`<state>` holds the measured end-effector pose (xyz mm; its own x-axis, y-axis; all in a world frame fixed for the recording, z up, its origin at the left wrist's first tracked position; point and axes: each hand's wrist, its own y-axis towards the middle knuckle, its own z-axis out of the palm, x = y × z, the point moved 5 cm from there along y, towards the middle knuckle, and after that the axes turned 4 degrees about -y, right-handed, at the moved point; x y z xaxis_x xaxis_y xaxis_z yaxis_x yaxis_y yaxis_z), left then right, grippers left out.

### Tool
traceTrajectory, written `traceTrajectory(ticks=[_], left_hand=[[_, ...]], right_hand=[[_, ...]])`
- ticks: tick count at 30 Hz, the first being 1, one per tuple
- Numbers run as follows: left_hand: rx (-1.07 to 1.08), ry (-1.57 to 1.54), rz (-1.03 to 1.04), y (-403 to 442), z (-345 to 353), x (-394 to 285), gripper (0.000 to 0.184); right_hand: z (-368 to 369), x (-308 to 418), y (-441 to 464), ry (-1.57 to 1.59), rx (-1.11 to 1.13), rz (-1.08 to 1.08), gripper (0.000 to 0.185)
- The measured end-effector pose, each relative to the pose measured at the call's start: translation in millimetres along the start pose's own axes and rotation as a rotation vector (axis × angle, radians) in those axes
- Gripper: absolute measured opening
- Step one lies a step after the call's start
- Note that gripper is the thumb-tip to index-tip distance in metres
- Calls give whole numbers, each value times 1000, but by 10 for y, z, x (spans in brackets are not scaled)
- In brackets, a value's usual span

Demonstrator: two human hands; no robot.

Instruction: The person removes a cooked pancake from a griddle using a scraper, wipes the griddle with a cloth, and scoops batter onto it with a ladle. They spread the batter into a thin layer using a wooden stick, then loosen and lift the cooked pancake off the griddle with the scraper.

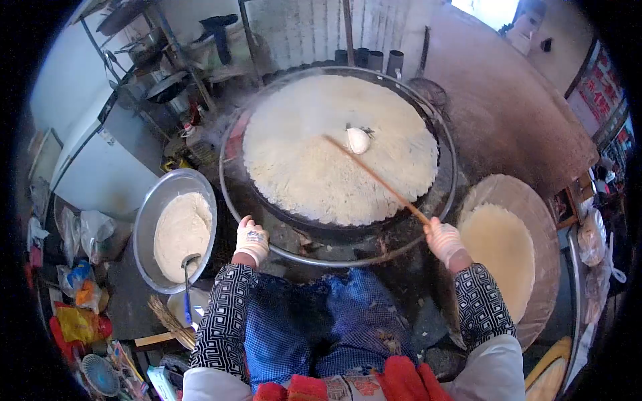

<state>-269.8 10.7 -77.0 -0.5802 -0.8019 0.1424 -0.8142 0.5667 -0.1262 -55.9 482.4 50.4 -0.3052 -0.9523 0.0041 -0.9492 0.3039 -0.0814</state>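
Note:
A wide, pale sheet of batter (301, 154) covers the large round griddle, which has a metal ring (334, 261) around it. My right hand (444, 240), gloved, is closed around the near end of a long wooden stick (384, 184). The stick slants up and left over the sheet, beside a white rounded lump (358, 141). At the ring's near left edge is my left hand (252, 240), also gloved, its fingers curled; whether it grips the ring is hard to tell.
At the left, a metal bowl (143, 230) holds thick batter and a ladle (186, 294). A large lined tub (545, 267) of pale batter or liquid stands at the right. Shelves with pans rise at the back left; dark cylinders (376, 61) stand behind the griddle.

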Motion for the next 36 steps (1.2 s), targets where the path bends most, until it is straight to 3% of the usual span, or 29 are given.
traceTrajectory(ticks=[2, 4, 5, 8, 9, 13, 14, 16, 18, 20, 22, 24, 26, 30, 32, 34, 36], left_hand=[[-29, 31, 8, 32, 29, 59, 21], [-6, 119, 11, -26, -367, 13, 22], [16, 181, 17, -77, -684, -50, 22], [52, 307, 54, -81, -710, -5, 22], [82, 323, 61, -91, -820, -33, 23], [10, 195, -48, -2, -567, 91, 23], [12, 216, -60, -3, -511, 88, 24], [8, 260, -88, -54, -521, -40, 25], [267, 320, 9, -229, -924, -392, 25], [173, 298, -10, -337, -981, -620, 18], [300, 168, -70, -423, -1025, -927, 19], [203, 73, -90, -583, -1141, -1416, 21], [280, -200, -18, -724, -1439, -1957, 34], [-299, -521, 335, -1394, -1661, -2678, 66], [-176, -709, 327, -1682, -1788, -2587, 68], [-231, -923, 296, -1883, -2088, -2136, 63], [-331, -898, 87, -2094, -2176, -1524, 53]], right_hand=[[53, -315, 85, -35, -18, 92, 31], [59, -422, 126, -35, 17, 117, 30], [66, -454, 124, 1, -3, 81, 40], [185, -488, 128, 63, 188, 85, 56], [126, -387, 37, 125, 153, 73, 68], [-122, 213, -473, 623, -143, -37, 18], [-10, 294, -566, 892, -125, -76, 25], [-381, 546, -962, 1363, 146, 178, 46], [-226, 545, -1069, 1579, 125, 240, 53], [-51, 624, -1037, 1734, 112, 297, 56], [77, 737, -941, 1838, 116, 341, 54], [62, 945, -817, 1740, 184, 299, 52], [-32, 1134, -731, 1782, 225, 319, 52], [74, 1217, -464, 1801, 216, 274, 50], [164, 1239, -386, 1815, 274, 338, 51], [116, 1314, -338, 1858, 303, 370, 50], [97, 1393, -326, 1875, 339, 339, 49]])
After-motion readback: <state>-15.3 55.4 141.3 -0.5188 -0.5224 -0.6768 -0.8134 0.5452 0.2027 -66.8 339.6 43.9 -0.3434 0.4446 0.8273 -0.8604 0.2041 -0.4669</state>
